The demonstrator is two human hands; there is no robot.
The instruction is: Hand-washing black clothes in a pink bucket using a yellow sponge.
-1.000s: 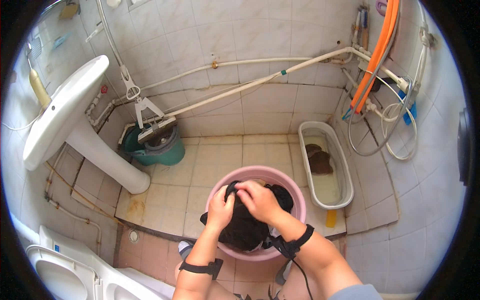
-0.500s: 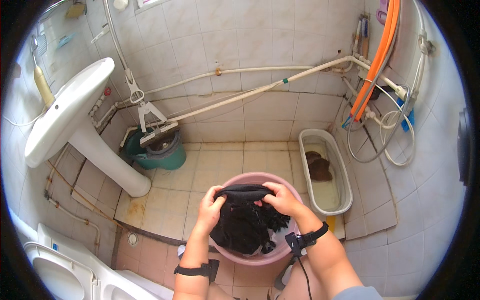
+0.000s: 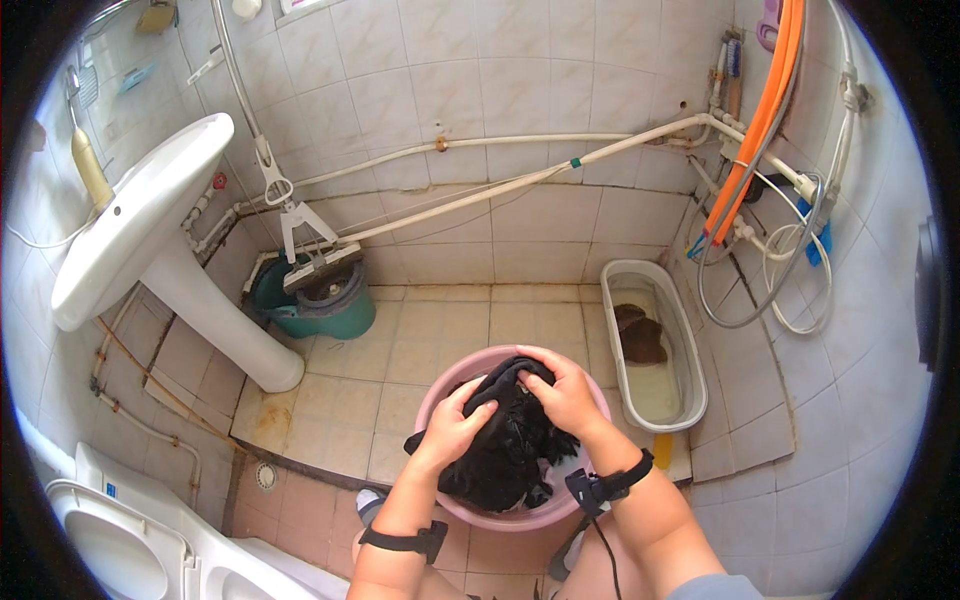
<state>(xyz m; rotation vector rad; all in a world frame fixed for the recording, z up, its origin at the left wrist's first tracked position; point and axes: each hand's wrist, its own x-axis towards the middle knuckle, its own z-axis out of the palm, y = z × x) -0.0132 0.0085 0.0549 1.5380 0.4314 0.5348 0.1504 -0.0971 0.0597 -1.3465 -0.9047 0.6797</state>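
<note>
A wet black garment [image 3: 505, 465] fills most of a round pink basin [image 3: 432, 393] in front of me, and some whitish water shows at the basin's right side. My left hand [image 3: 457, 427] grips a fold of the garment from the left, thumb on top. From the right, my right hand [image 3: 558, 393] pinches the raised edge of the same cloth near the basin's far rim. A black flap of cloth hangs over the basin's left rim. What kind of garment it is, I cannot tell.
A white oblong tub [image 3: 690, 380] with water and a brown lump stands to the right. At the back left, a green bucket [image 3: 345, 318] holds a mop [image 3: 315, 265]. A washbasin [image 3: 150, 200] and a toilet [image 3: 120, 540] are on the left; orange hoses [image 3: 757, 130] hang at right.
My hands have drawn closer together, the left one moving right. The cloth edge that was stretched level between them is now bunched and slanted, and cloth has slid over the left rim.
</note>
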